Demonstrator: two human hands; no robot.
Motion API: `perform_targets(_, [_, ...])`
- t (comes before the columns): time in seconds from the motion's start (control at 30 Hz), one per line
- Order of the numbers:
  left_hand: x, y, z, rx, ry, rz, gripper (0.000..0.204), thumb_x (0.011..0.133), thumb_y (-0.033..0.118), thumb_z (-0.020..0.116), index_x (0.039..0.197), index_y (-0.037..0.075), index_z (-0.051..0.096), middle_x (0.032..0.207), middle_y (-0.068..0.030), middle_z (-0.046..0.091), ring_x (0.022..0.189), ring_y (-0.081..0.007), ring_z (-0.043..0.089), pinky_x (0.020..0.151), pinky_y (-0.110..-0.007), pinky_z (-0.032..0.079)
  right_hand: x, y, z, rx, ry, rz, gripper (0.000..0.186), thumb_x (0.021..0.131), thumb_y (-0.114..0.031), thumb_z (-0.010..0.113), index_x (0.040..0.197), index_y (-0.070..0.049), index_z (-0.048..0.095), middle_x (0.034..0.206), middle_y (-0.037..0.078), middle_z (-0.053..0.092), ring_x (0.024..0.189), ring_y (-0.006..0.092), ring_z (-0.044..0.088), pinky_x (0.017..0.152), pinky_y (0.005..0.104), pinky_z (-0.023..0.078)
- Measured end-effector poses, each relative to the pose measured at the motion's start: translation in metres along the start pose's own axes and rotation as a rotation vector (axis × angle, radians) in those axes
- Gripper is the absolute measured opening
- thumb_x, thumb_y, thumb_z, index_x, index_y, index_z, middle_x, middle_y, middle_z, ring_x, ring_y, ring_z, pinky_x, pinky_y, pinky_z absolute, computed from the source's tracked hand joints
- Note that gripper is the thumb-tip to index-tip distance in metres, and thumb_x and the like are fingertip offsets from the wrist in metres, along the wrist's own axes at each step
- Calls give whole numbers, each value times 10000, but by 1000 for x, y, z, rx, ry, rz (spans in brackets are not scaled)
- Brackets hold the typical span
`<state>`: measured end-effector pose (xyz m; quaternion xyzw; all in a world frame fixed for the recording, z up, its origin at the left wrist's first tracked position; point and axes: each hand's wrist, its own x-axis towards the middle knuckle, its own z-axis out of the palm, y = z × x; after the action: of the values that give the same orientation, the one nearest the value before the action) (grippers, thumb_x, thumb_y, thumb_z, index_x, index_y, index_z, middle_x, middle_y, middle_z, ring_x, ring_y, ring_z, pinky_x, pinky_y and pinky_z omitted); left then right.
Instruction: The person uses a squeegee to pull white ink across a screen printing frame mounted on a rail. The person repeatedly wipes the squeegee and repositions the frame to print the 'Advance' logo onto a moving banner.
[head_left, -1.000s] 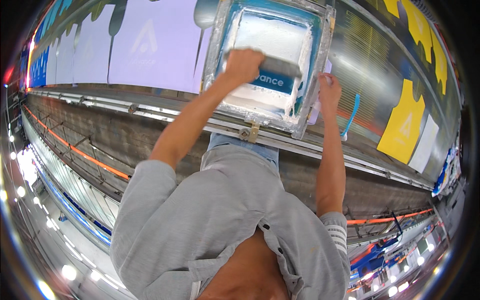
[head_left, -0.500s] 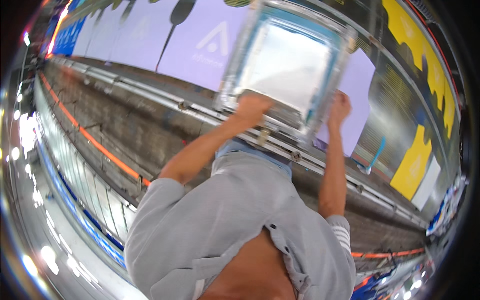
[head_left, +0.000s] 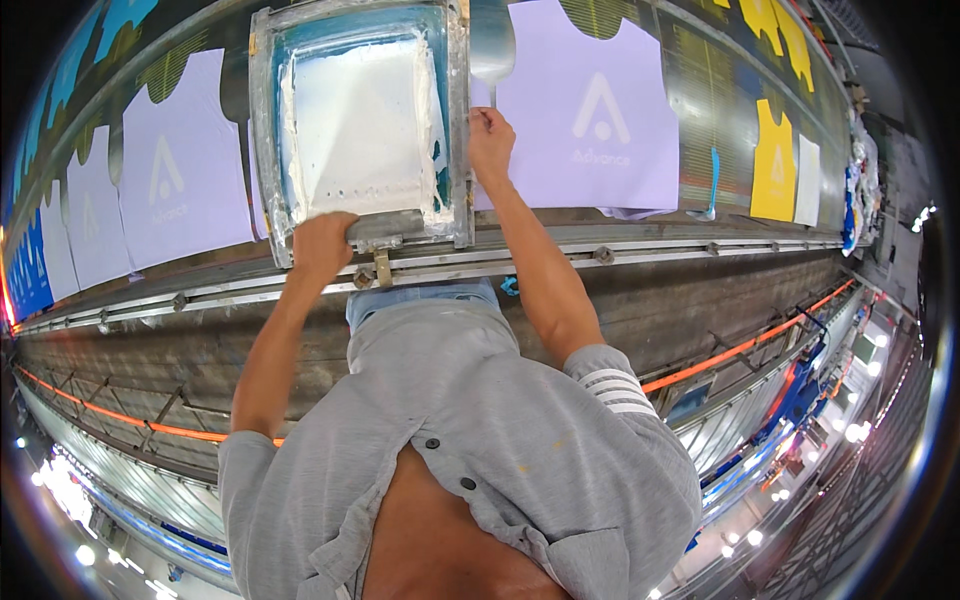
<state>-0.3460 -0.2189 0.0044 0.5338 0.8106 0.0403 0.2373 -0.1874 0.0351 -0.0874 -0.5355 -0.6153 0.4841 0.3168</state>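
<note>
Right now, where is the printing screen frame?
In the head view, the screen frame lies upper centre on the long table, between lilac shirt pieces; left hand grips its near edge, right hand its right side.

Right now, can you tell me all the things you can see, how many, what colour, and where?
Metal-framed printing screen with white ink: one, silvery frame, white middle, on the long table at upper centre.
Lilac cloth pieces with a pale triangle mark: several, lilac, in a row along the table on both sides of the screen.
Yellow vest-shaped cloth piece: one in full view, yellow, far right on the table.
Metal rail: one, grey, along the table's near edge.
Left hand: one, grips the screen's near edge.
Right hand: one, holds the screen's right side.
</note>
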Motion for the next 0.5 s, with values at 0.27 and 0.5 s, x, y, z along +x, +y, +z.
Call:
perform_targets(0.27, [139, -53, -17, -11, -683, -131, 408, 519, 65, 812, 907, -48, 754, 913, -248, 727, 874, -366, 696, 786, -430, 518, 8, -4, 14, -217, -5, -76, 260, 935, -211, 568, 994, 4, 701, 873, 219, 713, 800, 374, 692, 737, 426, 524])
perform_targets(0.5, [174, -60, -94, -167, -680, -53, 421, 502, 78, 821, 893, -56, 743, 928, -274, 718, 841, -349, 692, 749, -410, 512, 11, -17, 14, -705, 16, -162, 295, 946, -282, 558, 1036, -61, 731, 1102, 174, 684, 1042, 334, 647, 861, 415, 510])
